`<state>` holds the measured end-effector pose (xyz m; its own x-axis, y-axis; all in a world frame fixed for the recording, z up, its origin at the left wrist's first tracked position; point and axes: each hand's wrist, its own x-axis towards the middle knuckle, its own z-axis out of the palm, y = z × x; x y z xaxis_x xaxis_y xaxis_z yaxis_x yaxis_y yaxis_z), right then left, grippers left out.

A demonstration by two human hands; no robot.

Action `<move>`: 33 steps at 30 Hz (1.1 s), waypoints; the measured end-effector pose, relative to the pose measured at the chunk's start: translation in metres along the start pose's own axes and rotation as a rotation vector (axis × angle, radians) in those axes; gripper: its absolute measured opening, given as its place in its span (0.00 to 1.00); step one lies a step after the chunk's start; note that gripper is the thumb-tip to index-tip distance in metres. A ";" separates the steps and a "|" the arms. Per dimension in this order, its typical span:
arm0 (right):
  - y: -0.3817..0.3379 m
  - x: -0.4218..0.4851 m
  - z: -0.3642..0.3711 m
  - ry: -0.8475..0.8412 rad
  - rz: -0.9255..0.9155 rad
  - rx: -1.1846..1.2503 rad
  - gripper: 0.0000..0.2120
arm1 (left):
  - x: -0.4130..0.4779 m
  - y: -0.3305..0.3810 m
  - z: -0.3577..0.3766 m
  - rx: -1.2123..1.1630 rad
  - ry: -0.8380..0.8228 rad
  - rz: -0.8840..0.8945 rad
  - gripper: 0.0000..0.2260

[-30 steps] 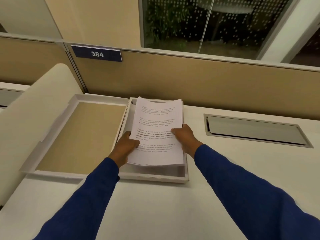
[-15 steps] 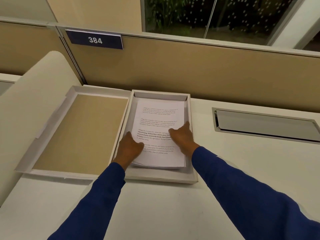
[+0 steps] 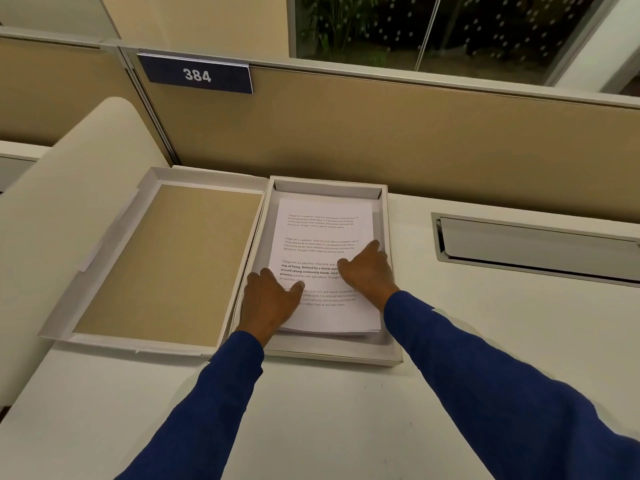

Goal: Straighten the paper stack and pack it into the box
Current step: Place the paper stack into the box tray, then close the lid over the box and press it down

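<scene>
Paper stack [image 3: 322,233] flat in box [image 3: 393,355], under spread fingers [image 3: 372,244] of both hands.

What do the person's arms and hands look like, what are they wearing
Both arms are covered by long, plain dark blue sleeves that end at the wrists. The left hand and right hand are bare: no gloves, rings or watch show. A small pale mark sits on the right sleeve near the wrist; the left sleeve shows no marking.
</scene>
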<state>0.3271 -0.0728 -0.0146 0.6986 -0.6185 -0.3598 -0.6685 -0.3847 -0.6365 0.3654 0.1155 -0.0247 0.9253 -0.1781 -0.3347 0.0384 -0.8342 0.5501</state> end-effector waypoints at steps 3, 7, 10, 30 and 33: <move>-0.001 0.001 0.000 -0.004 0.011 -0.010 0.34 | 0.000 0.001 -0.001 0.001 0.004 -0.002 0.33; -0.003 -0.002 -0.003 0.003 0.001 -0.065 0.40 | -0.007 0.002 0.002 0.012 0.034 0.016 0.36; -0.005 -0.010 -0.009 0.028 -0.036 -0.181 0.46 | -0.016 0.001 0.001 -0.031 0.097 0.062 0.35; 0.089 -0.076 -0.004 0.219 -0.071 -0.101 0.24 | -0.036 -0.137 -0.036 -0.189 0.737 -0.482 0.43; 0.095 -0.082 -0.003 0.198 -0.072 -0.135 0.24 | -0.043 -0.136 -0.036 -0.297 0.658 -0.501 0.44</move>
<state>0.2059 -0.0608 -0.0432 0.6913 -0.7029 -0.1677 -0.6558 -0.5127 -0.5541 0.3344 0.2555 -0.0573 0.7997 0.5859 -0.1315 0.5101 -0.5473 0.6635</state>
